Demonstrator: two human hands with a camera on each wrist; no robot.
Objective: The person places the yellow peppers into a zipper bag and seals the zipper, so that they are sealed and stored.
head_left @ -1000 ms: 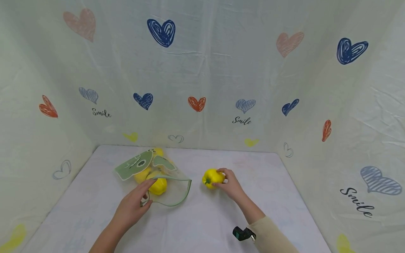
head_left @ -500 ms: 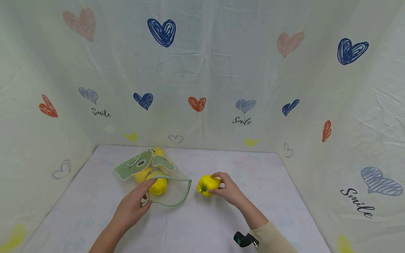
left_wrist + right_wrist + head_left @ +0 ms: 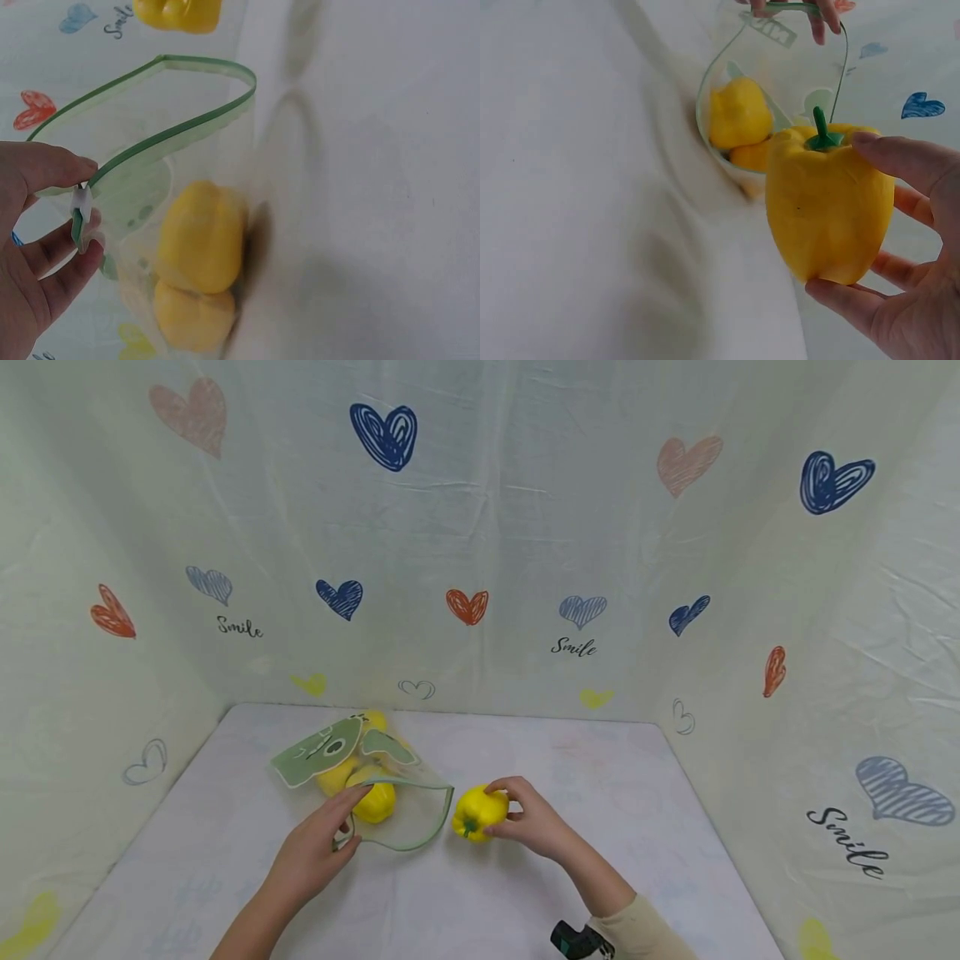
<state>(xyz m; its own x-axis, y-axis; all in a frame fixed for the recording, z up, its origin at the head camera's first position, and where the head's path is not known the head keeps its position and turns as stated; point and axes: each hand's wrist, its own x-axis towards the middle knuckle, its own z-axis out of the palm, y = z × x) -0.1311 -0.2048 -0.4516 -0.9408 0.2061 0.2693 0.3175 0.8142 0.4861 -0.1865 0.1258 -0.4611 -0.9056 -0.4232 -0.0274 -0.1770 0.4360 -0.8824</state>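
Observation:
A yellow bell pepper with a green stem is gripped between the thumb and fingers of my right hand, just right of a bag's mouth. The see-through zip bag has a green rim and a green cartoon face, and lies on the left half of the table. My left hand pinches its rim near the white slider, and the mouth gapes wide. Several yellow bell peppers are inside the bag, partly hidden by the green print.
The white table is enclosed by pale curtains printed with hearts and "Smile". A black device is at the right wrist, by a beige sleeve.
My right hand has carried the yellow bell pepper left and nearer to me, up to the bag's opening. The left hand and the bag have stayed put.

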